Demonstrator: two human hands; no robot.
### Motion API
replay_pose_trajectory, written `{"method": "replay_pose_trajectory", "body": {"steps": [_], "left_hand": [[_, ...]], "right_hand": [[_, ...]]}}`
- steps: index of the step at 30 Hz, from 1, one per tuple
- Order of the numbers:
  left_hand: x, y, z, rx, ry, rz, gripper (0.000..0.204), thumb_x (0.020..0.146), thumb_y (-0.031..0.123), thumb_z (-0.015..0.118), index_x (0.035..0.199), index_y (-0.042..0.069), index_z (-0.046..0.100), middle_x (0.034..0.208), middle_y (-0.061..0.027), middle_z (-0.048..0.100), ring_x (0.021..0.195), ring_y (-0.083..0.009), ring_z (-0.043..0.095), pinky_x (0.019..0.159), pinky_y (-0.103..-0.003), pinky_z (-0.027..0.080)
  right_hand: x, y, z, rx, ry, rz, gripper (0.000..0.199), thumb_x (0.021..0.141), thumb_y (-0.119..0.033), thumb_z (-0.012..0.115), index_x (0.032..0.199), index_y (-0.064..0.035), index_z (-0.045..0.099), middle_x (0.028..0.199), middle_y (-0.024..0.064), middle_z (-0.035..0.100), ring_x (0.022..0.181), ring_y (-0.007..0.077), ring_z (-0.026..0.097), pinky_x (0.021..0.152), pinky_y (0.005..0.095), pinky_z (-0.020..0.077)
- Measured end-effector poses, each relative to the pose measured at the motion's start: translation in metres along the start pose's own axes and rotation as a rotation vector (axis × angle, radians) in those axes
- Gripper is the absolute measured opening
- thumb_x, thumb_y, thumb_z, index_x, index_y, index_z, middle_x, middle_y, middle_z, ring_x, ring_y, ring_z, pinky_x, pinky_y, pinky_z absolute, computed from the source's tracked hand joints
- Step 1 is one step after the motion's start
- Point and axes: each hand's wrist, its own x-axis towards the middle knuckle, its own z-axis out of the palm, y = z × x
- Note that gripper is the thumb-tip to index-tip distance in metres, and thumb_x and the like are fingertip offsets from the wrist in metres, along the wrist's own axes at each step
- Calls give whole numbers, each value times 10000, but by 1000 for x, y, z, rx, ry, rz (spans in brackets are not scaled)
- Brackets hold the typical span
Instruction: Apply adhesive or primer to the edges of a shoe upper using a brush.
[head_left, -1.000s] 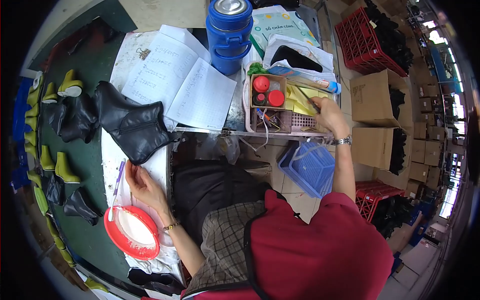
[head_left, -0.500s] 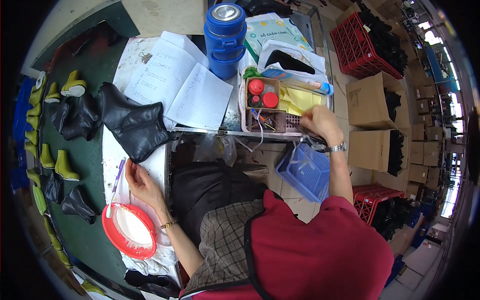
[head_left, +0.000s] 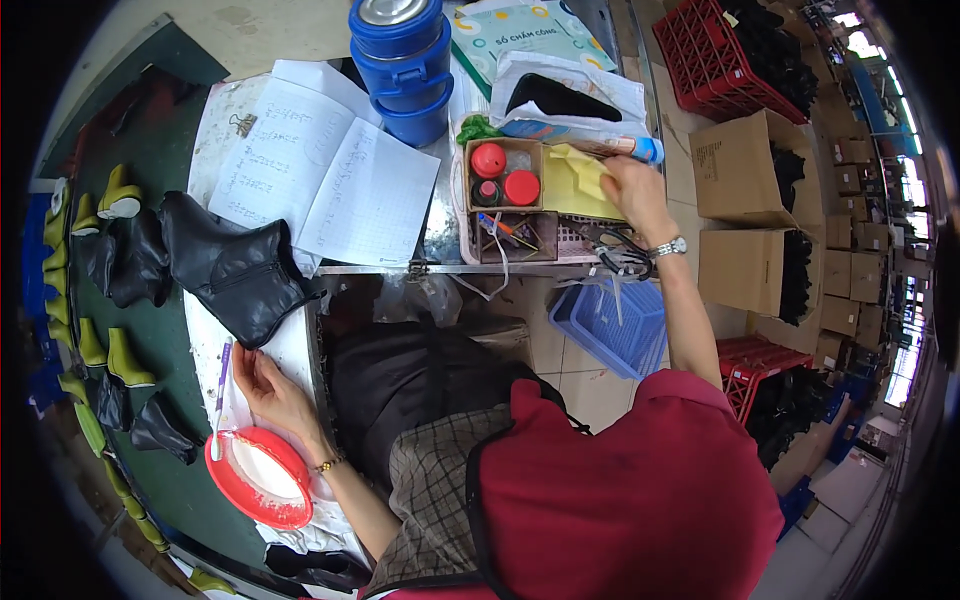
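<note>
Head view: the left hand [head_left: 275, 392] rests with fingers loosely spread and half curled just below the black ankle boot [head_left: 235, 270], seemingly parked there, gripping nothing; whether a fingertip touches the boot I cannot tell. Well to the boot's right, the right hand [head_left: 640, 198] has thumb and fingers gathered at the edge of the yellow paper [head_left: 575, 180], probably to take hold of it; its fingertips are partly hidden, so I cannot tell whether the pinch is closed. That paper lies right of the boot, in a pink plastic tray [head_left: 570, 250] that likely keeps small supplies together, with red-capped bottles [head_left: 521, 187] boxed inside, perhaps so they stay upright. The boot lies on its side on the desk [head_left: 205, 320], presumably for stability, its zip showing. Below the boot, a purple-and-white toothbrush [head_left: 222, 390] leans on a red bowl [head_left: 225, 490] of white stuff, likely to keep its handle reachable. Above and right of the boot, an open notebook [head_left: 360, 190] lies flat, seemingly for easy reading, with a blue flask [head_left: 405, 75] standing beyond.
</note>
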Motion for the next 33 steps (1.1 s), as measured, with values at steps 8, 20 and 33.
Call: {"method": "replay_pose_trajectory", "body": {"steps": [8,20,33], "left_hand": [[1,-4,-2,77,-3,16,394,1016,48,581,1402,-13,536,1291,-98,625,1114,-159,594,1000,-273,461],[-1,3,-2,67,-3,-8,396,1020,52,573,1407,-12,528,1315,-110,613,1152,-167,589,1029,-277,452],[-1,-3,1,-56,12,9,366,1013,9,557,1376,-28,545,1266,-114,632,1108,-165,612,978,-270,484]], "right_hand": [[-1,2,-33,7,138,-58,167,858,-184,674,972,-64,695,924,145,688,850,363,675,723,465,532],[-54,-9,-48,448,-493,623,170,903,-153,651,909,7,706,798,165,716,647,279,688,650,391,545],[-51,8,-31,294,-719,449,252,883,-250,732,1071,-89,777,708,75,702,551,139,627,541,299,495]]}}
